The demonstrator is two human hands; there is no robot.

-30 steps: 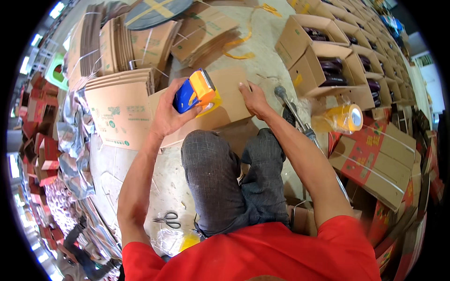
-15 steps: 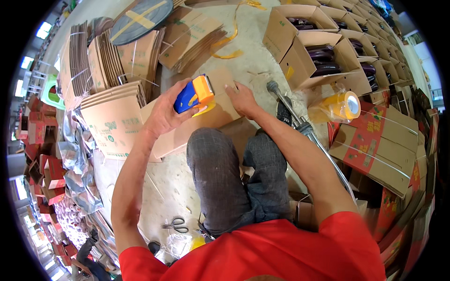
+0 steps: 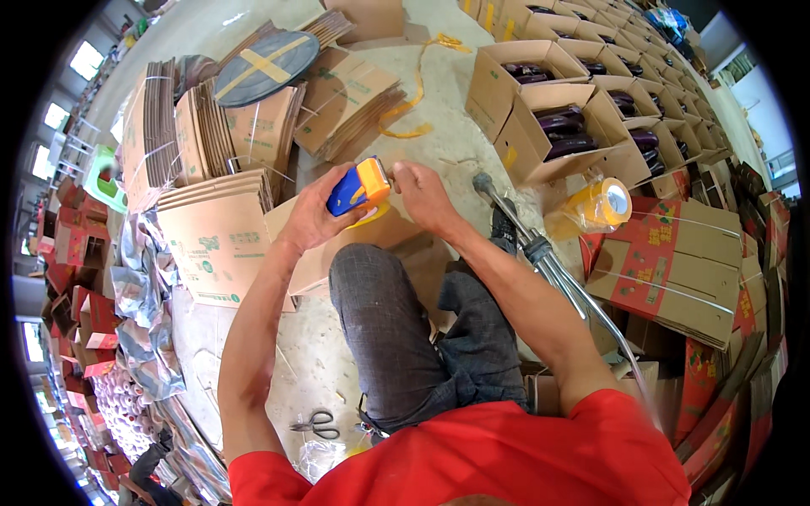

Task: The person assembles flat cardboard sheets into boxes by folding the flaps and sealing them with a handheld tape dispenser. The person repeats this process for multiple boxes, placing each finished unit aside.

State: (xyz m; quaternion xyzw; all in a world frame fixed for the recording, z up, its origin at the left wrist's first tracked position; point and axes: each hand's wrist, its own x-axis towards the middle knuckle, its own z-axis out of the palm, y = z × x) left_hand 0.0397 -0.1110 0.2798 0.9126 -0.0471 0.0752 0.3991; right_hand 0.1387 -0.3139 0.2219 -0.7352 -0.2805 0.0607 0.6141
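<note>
My left hand (image 3: 309, 221) is wrapped around a blue and orange tape dispenser (image 3: 353, 190), loaded with a yellow roll. It is held over a brown cardboard box (image 3: 395, 229) in front of my knees. My right hand (image 3: 424, 198) is closed, thumb and fingers pressed together right beside the dispenser's orange front end. Anything between those fingertips is too small to make out.
Folded cardboard stacks (image 3: 221, 244) stand at left, a round grey lid (image 3: 253, 80) on top. Open boxes of eggplants (image 3: 561, 126) fill the far right. Metal poles (image 3: 553, 266), wrapped yellow tape rolls (image 3: 591, 207) and flattened cartons (image 3: 700, 270) lie right. Scissors (image 3: 319, 425) lie nearer.
My right hand has moved left, from the box top to the dispenser's front end, and its fingers have closed. The dispenser stays in my left hand. The whole view has shifted slightly.
</note>
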